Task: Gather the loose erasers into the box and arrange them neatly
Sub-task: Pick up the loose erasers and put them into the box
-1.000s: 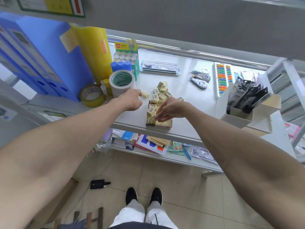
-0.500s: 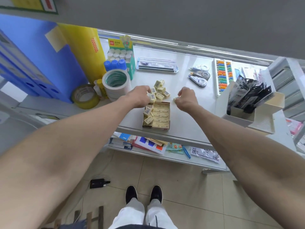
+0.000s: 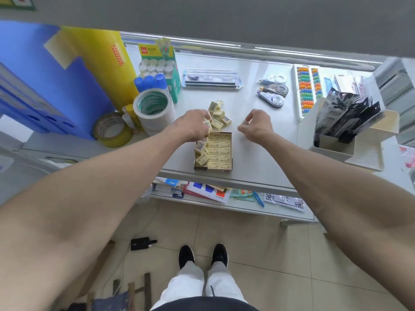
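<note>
Pinching one small eraser (image 3: 244, 123) between thumb and fingertips, my right hand (image 3: 258, 126) hovers just right of the box's far corner, fingers curled tight on it. My left hand (image 3: 193, 125) sits over the box's far-left corner, fingers bent down among erasers; it looks closed on one or two but the knuckles hide the contact, so I can't tell for sure.

Box (image 3: 231, 151) is on the counter (image 3: 258, 160) near the front edge, open top. Right side holds flat rows of erasers (image 3: 219, 151), neat. Left column (image 3: 201, 153) is jumbled, pieces tilted on edge. Loose pile (image 3: 219, 115) lies on the counter just beyond the box, touching each other, some label-up.

Handling guess: each eraser is light, slightly rubbery, wrapped in a paper sleeve, so grippy, not fragile. Best hold is across the short sides, thumb opposite index. Too hard a squeeze could slide the sleeve. Box looks like thin card, light, likely shifts if pushed, so one hand should steady it.

Nearby: tape rolls (image 3: 153, 108) left of my left hand, correction tapes (image 3: 272, 95) beyond my right, well apart from the pile.
</note>
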